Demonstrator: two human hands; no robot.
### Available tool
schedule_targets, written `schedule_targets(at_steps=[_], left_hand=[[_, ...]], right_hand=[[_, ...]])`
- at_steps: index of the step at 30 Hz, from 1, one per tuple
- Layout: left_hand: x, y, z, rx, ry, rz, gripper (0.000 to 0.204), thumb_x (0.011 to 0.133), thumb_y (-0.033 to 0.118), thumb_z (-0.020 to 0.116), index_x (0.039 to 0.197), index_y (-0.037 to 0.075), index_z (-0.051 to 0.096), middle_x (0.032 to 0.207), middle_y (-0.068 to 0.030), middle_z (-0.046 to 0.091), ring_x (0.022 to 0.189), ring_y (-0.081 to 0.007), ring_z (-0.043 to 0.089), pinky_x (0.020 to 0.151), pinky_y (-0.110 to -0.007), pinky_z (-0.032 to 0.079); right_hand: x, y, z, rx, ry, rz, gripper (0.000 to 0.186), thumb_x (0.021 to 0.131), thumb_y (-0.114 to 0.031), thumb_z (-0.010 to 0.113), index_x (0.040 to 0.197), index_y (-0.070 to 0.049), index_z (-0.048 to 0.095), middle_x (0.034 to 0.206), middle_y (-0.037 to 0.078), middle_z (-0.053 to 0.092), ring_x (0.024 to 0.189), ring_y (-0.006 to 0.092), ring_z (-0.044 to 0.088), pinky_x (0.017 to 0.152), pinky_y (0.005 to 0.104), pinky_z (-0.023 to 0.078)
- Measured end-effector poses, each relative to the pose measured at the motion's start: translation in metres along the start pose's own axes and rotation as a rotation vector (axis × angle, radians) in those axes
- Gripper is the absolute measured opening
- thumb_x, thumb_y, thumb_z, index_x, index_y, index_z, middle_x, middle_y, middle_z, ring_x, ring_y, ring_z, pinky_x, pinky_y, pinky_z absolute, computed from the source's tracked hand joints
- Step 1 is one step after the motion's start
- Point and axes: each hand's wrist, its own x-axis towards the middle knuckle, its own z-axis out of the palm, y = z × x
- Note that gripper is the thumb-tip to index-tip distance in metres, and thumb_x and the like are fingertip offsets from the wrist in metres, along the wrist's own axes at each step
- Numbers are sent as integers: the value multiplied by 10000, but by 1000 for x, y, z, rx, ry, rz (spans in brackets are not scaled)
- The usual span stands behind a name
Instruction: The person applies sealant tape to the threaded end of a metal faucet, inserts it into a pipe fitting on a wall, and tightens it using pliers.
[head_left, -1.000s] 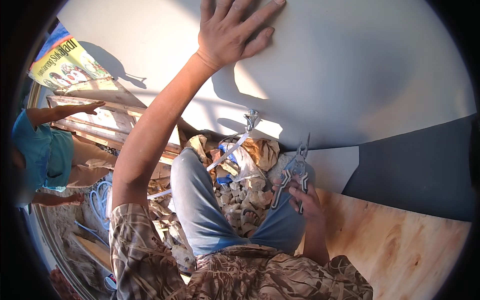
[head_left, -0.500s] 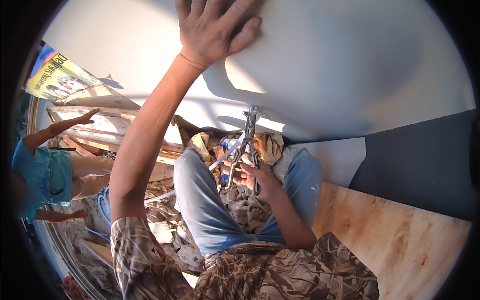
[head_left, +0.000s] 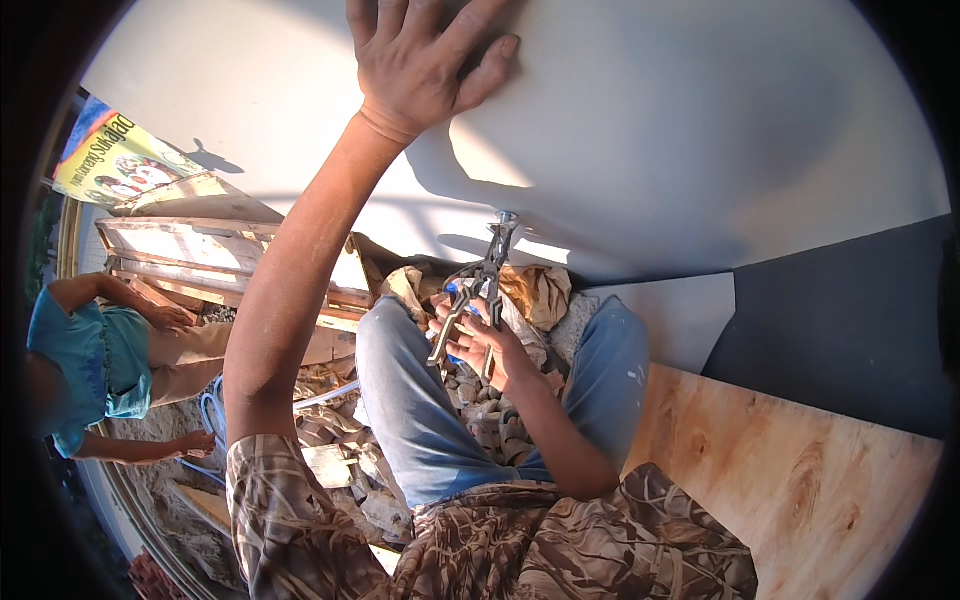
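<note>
My left hand lies with fingers spread against the large pale panel. My right hand holds black-and-silver pliers by their handles, low between my knees. The pliers' jaws are at a small shiny metal fitting on the panel, below my left hand; whether they grip it is hard to tell. A clear tube runs in from the left toward that spot and is partly hidden by my knee and hand.
A co-worker in turquoise stands at left by a wooden pallet, a printed banner and a blue hose. Rubble and crumpled paper lie about my legs. Plywood and a dark panel are at right.
My right hand has swung the pliers left, bringing their jaws up to the fitting. My left hand remains on the panel. The co-worker's raised arm has bent and lowered.
</note>
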Motion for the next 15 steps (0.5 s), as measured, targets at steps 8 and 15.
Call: schedule_targets(at_steps=[8, 15], left_hand=[[0, 2, -5, 6, 2, 3, 498, 951, 454, 408, 1362, 209, 546, 1526, -140, 366, 1463, -290, 222, 1208, -477, 14], [0, -2, -1, 6, 33, 3, 493, 948, 453, 406, 1364, 229, 544, 1532, -126, 359, 1464, -286, 221, 1211, -477, 16]], right_hand=[[-2, 2, -13, 76, -12, 67, 447, 978, -315, 566, 1359, -148, 402, 1245, 141, 559, 1225, 304, 530, 881, 410, 443], [-30, -61, -26, -190, 34, 308, 346, 993, -331, 524, 1281, -164, 433, 1287, 132, 547, 1148, 290, 572, 876, 386, 482]])
